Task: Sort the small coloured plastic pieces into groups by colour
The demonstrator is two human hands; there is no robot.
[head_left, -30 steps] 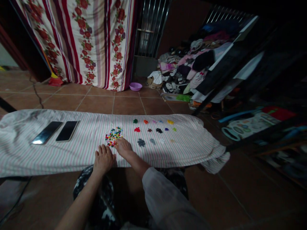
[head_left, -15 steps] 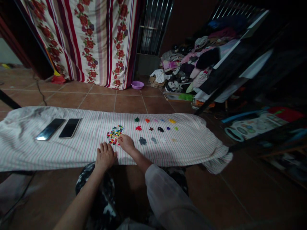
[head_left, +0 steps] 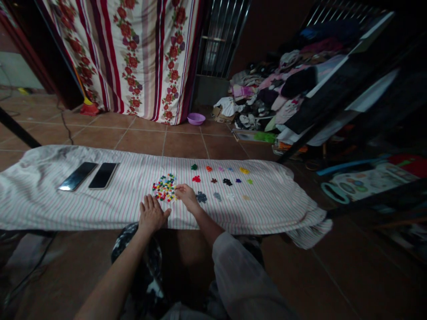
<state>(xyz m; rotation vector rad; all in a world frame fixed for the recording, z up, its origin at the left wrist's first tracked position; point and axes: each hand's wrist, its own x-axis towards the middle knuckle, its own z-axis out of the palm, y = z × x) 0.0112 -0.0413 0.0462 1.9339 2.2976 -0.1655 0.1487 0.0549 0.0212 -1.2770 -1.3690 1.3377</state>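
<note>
A mixed pile of small colourful pieces lies on the striped cloth. My right hand is at the pile's right edge, its fingertips pinched together. Whatever they hold, if anything, is too small to make out. My left hand rests flat on the cloth just below the pile, fingers stretched out. To the right sit single-colour groups of pieces, among them red, black, dark grey, yellow and dark green.
Two phones lie on the cloth at the left. Beyond the covered surface, a purple basin stands on the tiled floor near a floral curtain. Clothes are heaped at the back right. Dark bars slant upward at both sides.
My right hand has drawn slightly rightward from the pile, fingers still pinched. My left hand stays flat on the cloth. The whole view has shifted a little.
</note>
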